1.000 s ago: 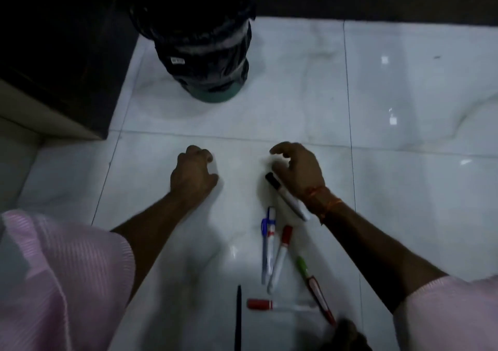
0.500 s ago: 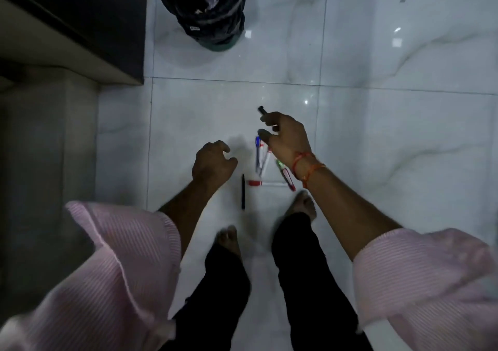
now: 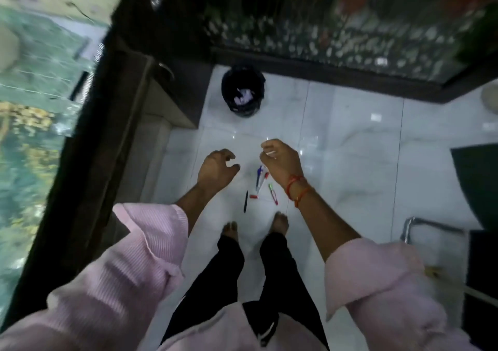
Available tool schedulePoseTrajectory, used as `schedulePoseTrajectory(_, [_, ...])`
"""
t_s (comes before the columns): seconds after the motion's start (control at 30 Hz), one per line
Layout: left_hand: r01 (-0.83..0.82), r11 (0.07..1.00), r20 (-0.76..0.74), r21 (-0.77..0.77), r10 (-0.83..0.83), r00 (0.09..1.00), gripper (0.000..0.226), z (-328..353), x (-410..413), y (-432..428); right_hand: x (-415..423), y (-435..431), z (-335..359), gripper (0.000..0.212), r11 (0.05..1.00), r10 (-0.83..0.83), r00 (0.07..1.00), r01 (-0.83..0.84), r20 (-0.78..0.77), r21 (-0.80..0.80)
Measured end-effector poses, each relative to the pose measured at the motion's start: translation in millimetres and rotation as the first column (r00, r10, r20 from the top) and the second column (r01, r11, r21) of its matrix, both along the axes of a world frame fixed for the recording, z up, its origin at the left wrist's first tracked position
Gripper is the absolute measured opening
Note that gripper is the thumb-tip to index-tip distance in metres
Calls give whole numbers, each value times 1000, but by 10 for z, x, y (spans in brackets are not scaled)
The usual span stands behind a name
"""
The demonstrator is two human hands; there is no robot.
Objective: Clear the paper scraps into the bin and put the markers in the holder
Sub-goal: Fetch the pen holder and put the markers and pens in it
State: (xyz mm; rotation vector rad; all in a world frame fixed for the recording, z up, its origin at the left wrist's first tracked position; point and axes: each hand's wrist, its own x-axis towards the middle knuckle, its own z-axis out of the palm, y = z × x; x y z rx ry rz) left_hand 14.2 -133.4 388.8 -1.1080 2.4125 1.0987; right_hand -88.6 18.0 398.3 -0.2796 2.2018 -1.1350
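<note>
**Loose grip, rolling barrels, bare toes close by**

Pinches one white-barrelled marker (image 3: 270, 152) in the right hand (image 3: 281, 162), fingers curled round it, just at 12 o'clock of the markers lying on the floor. Carries nothing in the left hand (image 3: 215, 167); hangs it at 9 o'clock of that group, fingers loosely bent and apart.

Leaves on the glossy tile floor (image 3: 350, 140) a blue marker (image 3: 259, 174) touching a red-capped marker (image 3: 265, 178), a green-capped marker (image 3: 272, 192) at 4 o'clock of them, a second red-capped marker (image 3: 253, 196) crosswise, and a thin black pen (image 3: 245, 201) at 7 o'clock.

Shows pale paper scraps (image 3: 244, 96) already inside the black-lined bin (image 3: 229, 81), well off at 12 o'clock. Cannot make out any holder in view.

Likely trouble, judged from here:
- Could lose the held marker: seems pinched near one end only, so a swing of the arm may tip it out and send it rolling.
- Could tread on or kick the floor markers: bare feet (image 3: 280, 222) at 6 o'clock, near the group; round barrels on smooth tile would skid, perhaps towards the dark cabinet (image 3: 186, 94) at 10 o'clock.
- Could drop the marker into the bin by mistake, as the only container in sight
</note>
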Motion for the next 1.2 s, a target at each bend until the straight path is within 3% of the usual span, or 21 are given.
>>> schedulePoseTrajectory(0.3, [-303, 951, -152, -64, 291, 945, 35, 1161, 221, -294, -114, -479, 1250, 28, 947, 302, 940, -315, -157, -68])
schedulePoseTrajectory(0.47, [-418, 903, -261, -102, 381, 887, 13, 1618, 340, -527, -111, -934, 1636, 25, 890, 423, 879, -449, -221, -81])
schedulePoseTrajectory(0.73, [-652, 745, -412, -142, 555, 723, 31, 2020, 862, -1470, 122, -2038, 2121, 21, 777, 555, 757, -620, -344, -110])
schedulePoseTrajectory(0.9, [-708, 685, -426, -174, 596, 681, 48, 2079, 1191, -2361, 368, -3005, 2218, 28, 715, 613, 679, -694, -404, -81])
schedulePoseTrajectory(1.2, [-643, 710, -395, -285, 525, 754, 66, 2129, 1318, -3721, 685, -4543, 2318, 47, 650, 683, 585, -760, -437, 0])
